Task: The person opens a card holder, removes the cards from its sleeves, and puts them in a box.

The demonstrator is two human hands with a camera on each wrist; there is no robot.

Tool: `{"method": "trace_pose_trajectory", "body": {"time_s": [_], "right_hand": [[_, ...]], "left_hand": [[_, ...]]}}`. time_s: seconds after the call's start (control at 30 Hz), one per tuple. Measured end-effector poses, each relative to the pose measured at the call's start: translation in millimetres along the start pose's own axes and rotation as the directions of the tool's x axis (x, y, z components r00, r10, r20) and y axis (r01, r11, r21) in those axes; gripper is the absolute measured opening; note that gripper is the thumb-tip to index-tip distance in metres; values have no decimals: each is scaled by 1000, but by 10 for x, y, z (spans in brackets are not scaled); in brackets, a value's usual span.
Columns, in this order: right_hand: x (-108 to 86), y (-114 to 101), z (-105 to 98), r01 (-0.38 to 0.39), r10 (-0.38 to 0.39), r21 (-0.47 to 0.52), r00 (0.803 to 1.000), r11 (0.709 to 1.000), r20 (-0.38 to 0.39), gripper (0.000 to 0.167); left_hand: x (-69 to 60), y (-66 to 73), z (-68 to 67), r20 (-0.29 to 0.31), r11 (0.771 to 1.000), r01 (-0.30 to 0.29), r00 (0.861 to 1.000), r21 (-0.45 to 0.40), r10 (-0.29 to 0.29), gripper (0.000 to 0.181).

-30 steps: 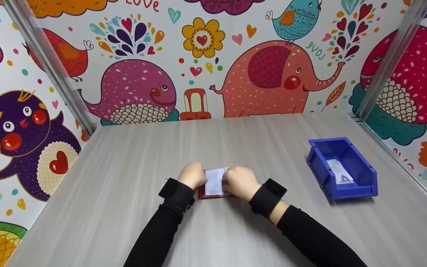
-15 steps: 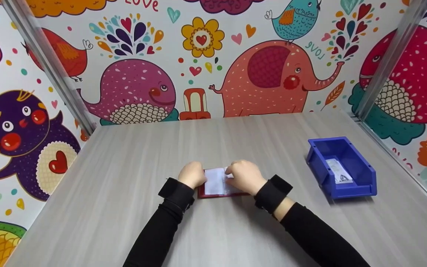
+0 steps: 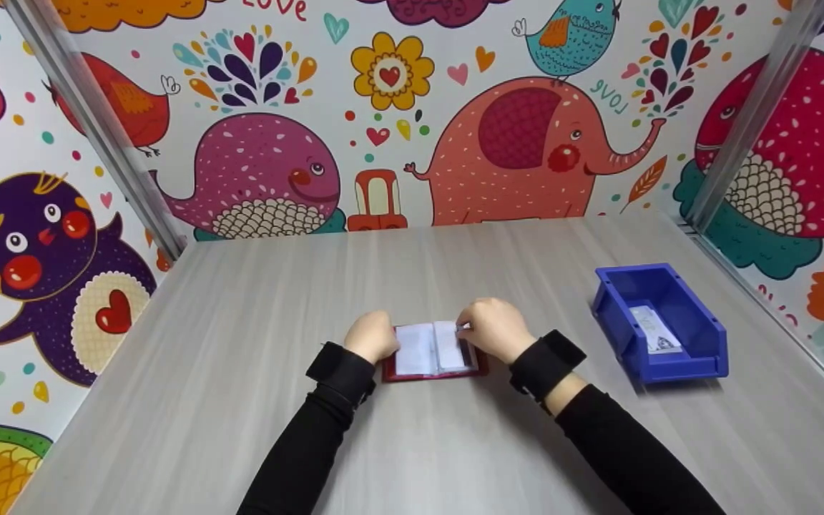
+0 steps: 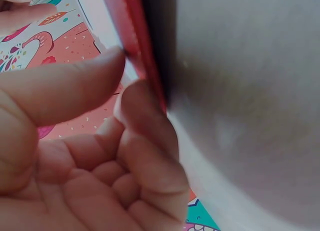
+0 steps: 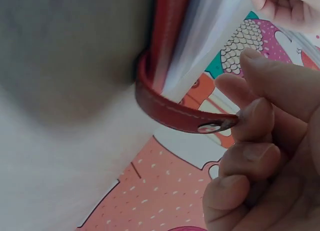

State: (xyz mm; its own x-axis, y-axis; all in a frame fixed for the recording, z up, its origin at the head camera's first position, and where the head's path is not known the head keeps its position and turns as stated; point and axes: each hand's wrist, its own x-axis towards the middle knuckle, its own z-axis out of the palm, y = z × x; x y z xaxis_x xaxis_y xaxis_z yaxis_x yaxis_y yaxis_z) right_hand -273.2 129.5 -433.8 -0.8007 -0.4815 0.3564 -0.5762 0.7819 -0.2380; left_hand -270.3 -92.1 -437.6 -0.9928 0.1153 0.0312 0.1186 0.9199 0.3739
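A red card holder [image 3: 392, 378] lies spread on the table, its clear sleeves and whitish pages facing up. My left hand [image 3: 370, 337] pinches its left edge; in the left wrist view the thumb [image 4: 95, 81] lies on the inner page and the curled index finger is under the red cover. At the right half, my right hand [image 3: 496, 327] hovers with loosely bent fingers by the right-hand sleeve [image 3: 448, 347]. In the right wrist view a red strap [image 5: 175, 113] with a snap button sticks out from the cover, and its tip touches a finger. Nothing shows between that thumb and index finger.
A blue plastic bin [image 3: 680, 370] stands on the right of the table [image 3: 254, 300], with a printed white paper [image 3: 655, 330] inside. Walls with cartoon animals and metal posts [image 3: 97, 136] border the table at the back and sides.
My right hand has moved right and slightly away from the card holder's middle, uncovering the right-hand sleeve and centre fold. The left hand keeps its pinch in the same place.
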Motion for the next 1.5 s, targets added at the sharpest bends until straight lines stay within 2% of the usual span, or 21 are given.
{"method": "trace_pose_trajectory", "body": {"time_s": [0.23,0.4,0.57,0.8,0.97,1.13,1.5], "right_hand": [[-2,116,22,-3,3,9,1000,1000,-22,8],[-7,157,38,-19,19,3,1000,1000,-17,7],[-4,178,59,-57,57,6,998,998,7,9],[10,183,81,-102,103,-12,994,995,49,8],[14,170,84,-128,131,-35,988,991,79,10],[17,160,82,-117,121,-49,989,992,85,10],[29,151,83,-119,125,-67,988,991,91,10]], "left_hand": [[-3,8,-3,0,1000,4,1000,-3,-4,6],[-6,18,-7,1,1000,5,1000,-16,-5,16],[-1,17,-7,8,1000,9,1000,-28,-9,23],[1,6,-2,12,1000,-1,1000,-18,1,13],[0,-2,2,4,1000,-23,1000,-14,24,22],[-9,3,-2,3,1000,-24,1000,-15,24,29],[-23,19,-8,5,1000,-14,1000,-5,14,27]]}}
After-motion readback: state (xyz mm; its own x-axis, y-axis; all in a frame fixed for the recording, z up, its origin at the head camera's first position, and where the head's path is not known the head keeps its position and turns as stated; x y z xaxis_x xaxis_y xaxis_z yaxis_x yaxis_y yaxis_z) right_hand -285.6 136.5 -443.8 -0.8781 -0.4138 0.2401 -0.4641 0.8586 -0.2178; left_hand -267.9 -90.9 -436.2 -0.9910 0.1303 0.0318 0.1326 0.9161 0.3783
